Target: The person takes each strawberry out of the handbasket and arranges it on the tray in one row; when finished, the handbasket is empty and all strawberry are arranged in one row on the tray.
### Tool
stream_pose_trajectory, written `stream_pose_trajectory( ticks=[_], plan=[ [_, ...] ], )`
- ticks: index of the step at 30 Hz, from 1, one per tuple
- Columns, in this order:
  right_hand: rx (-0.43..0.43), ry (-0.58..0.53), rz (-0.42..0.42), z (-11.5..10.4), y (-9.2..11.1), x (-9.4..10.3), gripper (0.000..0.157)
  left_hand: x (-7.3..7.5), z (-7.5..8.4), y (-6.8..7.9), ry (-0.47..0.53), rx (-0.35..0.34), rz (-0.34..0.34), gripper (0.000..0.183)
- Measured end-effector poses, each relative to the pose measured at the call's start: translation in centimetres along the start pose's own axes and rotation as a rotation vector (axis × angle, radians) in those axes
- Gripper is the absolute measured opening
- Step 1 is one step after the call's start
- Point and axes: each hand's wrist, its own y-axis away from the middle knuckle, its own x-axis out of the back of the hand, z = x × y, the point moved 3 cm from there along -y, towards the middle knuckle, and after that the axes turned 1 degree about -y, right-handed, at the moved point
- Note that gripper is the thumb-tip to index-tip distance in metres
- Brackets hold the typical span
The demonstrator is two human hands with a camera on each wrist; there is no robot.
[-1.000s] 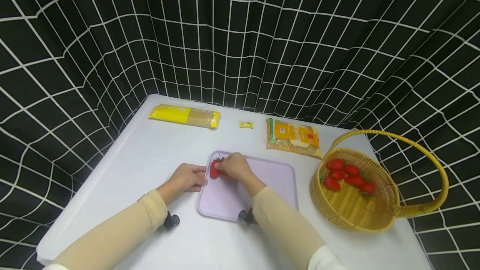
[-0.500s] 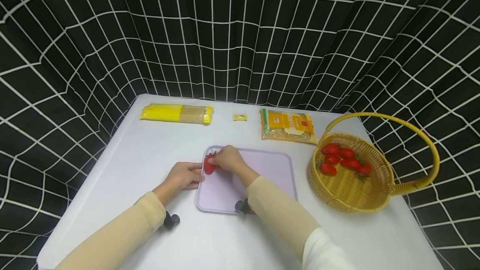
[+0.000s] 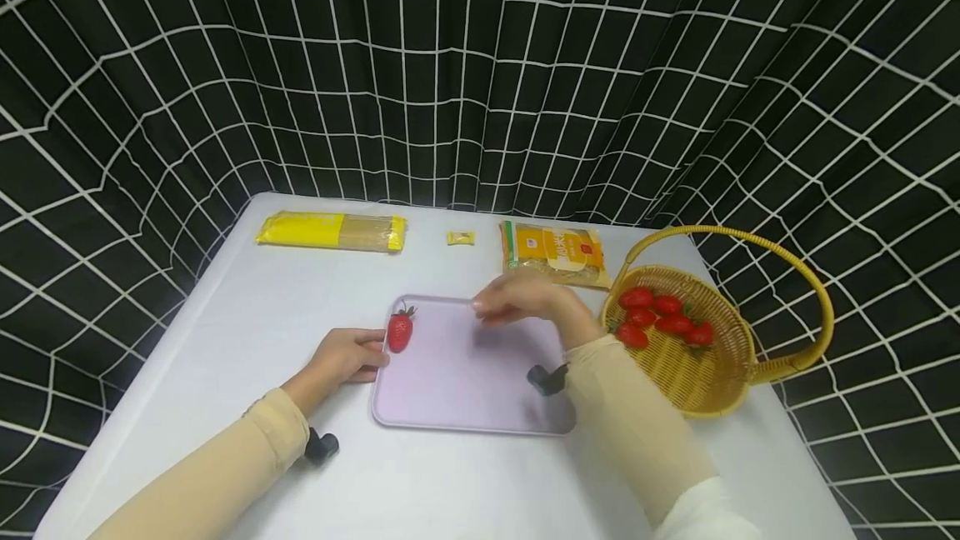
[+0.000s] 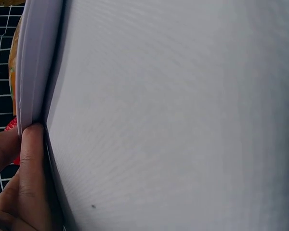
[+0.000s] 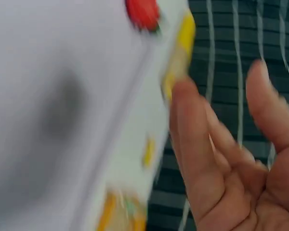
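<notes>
A red strawberry (image 3: 400, 330) with green leaves lies at the back left corner of the lilac tray (image 3: 472, 390). My left hand (image 3: 343, 357) pinches the tray's left rim beside that strawberry; in the left wrist view the fingers (image 4: 32, 159) stand on either side of the rim. Over the back part of the tray hovers my right hand (image 3: 521, 297), holding nothing. The right wrist view shows its thumb and fingers (image 5: 192, 144) apart, blurred by motion. To the right, a wicker basket (image 3: 675, 407) with a tall handle holds several strawberries (image 3: 637, 317).
Along the back of the white table (image 3: 285, 298) lie a yellow noodle pack (image 3: 330, 232), a small yellow wrapped packet (image 3: 461, 237) and an orange grain bag (image 3: 555, 255). A black gridded curtain (image 3: 450, 90) hangs behind the table and along both sides.
My right hand has let go of the strawberry at the tray's back left corner and moved right, toward the basket. The left hand stays at the tray rim. The head view has shifted slightly.
</notes>
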Motion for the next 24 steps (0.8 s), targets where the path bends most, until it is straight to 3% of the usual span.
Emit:
stream_pose_trajectory(
  ticks=[4, 7, 10, 13, 17, 20, 24],
  plan=[
    [-0.024, -0.127, -0.121, 3.2, 4.0, 6.3, 0.041, 0.0, -0.4, -0.3, 0.017, 0.001, -0.004, 0.056],
    [-0.051, -0.213, -0.133, 6.7, 7.2, 11.1, 0.035, 0.0, -0.4, -0.3, 0.016, 0.001, -0.004, 0.055],
    [-0.088, -0.355, -0.064, 10.3, 9.6, 15.5, 0.024, 0.1, -0.2, -0.1, 0.017, 0.004, 0.002, 0.054],
    [-0.166, -0.565, 0.040, 12.9, 10.9, 18.7, 0.028, 0.3, -0.1, 0.1, 0.017, 0.002, 0.005, 0.055],
    [-0.262, -0.764, 0.199, 15.2, 11.1, 20.4, 0.028, 1.0, 0.0, 0.1, 0.008, -0.001, 0.006, 0.055],
    [-0.304, -0.796, 0.313, 15.9, 11.3, 20.6, 0.022, 1.1, -0.1, -0.2, 0.017, -0.009, -0.008, 0.055],
    [-0.335, -0.783, 0.359, 15.8, 11.3, 20.3, 0.020, 0.7, -0.5, -0.8, 0.042, -0.017, -0.021, 0.055]
  ],
)
